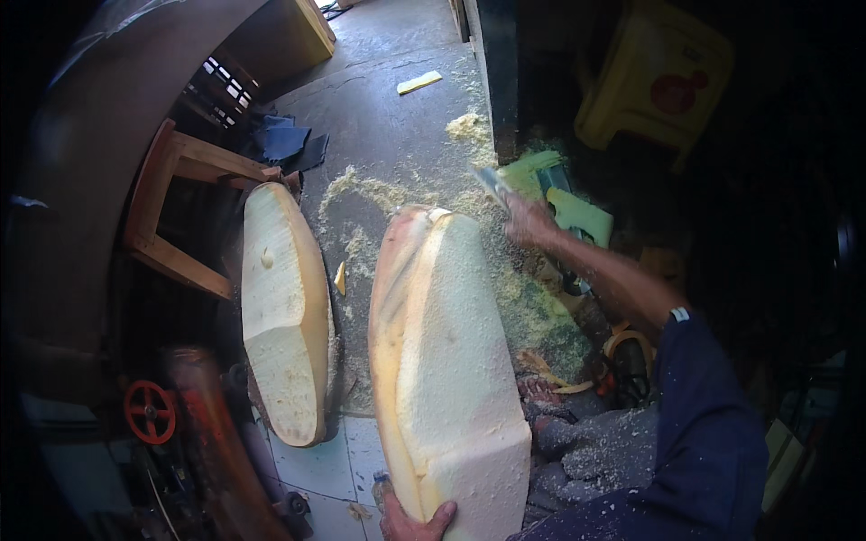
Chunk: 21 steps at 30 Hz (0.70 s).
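A long motorcycle-seat foam pad (460, 334), cream with an orange-stained left side, lies lengthwise in front of me, its surface dotted with foam crumbs. At its near end my left hand (415, 521) grips the left edge, thumb on top; some of its fingers are hidden. Past the far right end of the pad, my right hand (532, 223) is closed round a flat grey hand tool (492, 185), apart from the foam. Motion and the grip hide the tool's exact kind. A second seat foam pad (287, 316) lies to the left.
Foam crumbs (469, 128) litter the dark floor (388, 117). A wooden frame (149, 207) and a red wheel-shaped handle (149, 412) stand at left. Yellow-green foam pieces (577, 216) lie beyond my right arm. A yellow plastic stool (663, 81) stands at the far right.
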Tool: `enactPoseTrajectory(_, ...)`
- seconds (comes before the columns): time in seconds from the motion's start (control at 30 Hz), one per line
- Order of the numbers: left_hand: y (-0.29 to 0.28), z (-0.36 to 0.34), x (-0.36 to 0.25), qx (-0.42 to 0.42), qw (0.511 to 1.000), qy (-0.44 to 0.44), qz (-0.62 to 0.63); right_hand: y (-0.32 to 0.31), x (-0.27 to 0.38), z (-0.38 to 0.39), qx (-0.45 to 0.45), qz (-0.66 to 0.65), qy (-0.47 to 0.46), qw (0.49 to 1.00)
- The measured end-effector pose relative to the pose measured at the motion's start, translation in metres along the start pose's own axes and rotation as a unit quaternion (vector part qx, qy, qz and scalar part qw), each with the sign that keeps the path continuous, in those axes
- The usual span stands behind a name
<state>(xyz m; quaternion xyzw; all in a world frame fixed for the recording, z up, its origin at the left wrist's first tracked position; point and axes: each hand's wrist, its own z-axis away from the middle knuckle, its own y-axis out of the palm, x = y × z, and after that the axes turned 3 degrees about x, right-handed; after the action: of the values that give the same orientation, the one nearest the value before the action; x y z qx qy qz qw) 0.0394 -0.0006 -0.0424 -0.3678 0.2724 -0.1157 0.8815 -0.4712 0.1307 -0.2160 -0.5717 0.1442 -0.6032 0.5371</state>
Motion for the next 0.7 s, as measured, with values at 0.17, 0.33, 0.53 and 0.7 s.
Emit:
enactPoseTrajectory(0.17, -0.008, -0.001, 0.000, 0.021, 0.999, 0.003, 0.046, 0.011, -0.044, 0.018, 0.067, 0.034, 0.020, 0.997)
enactPoseTrajectory(0.33, -0.012, -0.001, -0.012, 0.039, 0.997, 0.026, 0.066, 0.016, -0.072, 0.044, 0.055, 0.124, 0.048, 0.990)
enactPoseTrajectory(0.53, -0.008, -0.017, -0.015, 0.023, 0.993, -0.002, 0.113, 0.011, -0.030, 0.082, -0.014, 0.110, -0.051, 0.993)
enactPoseTrajectory(0.7, -0.010, -0.044, 0.002, 0.030, 0.961, -0.006, 0.275, 0.033, 0.095, 0.147, -0.054, 0.024, -0.502, 0.863)
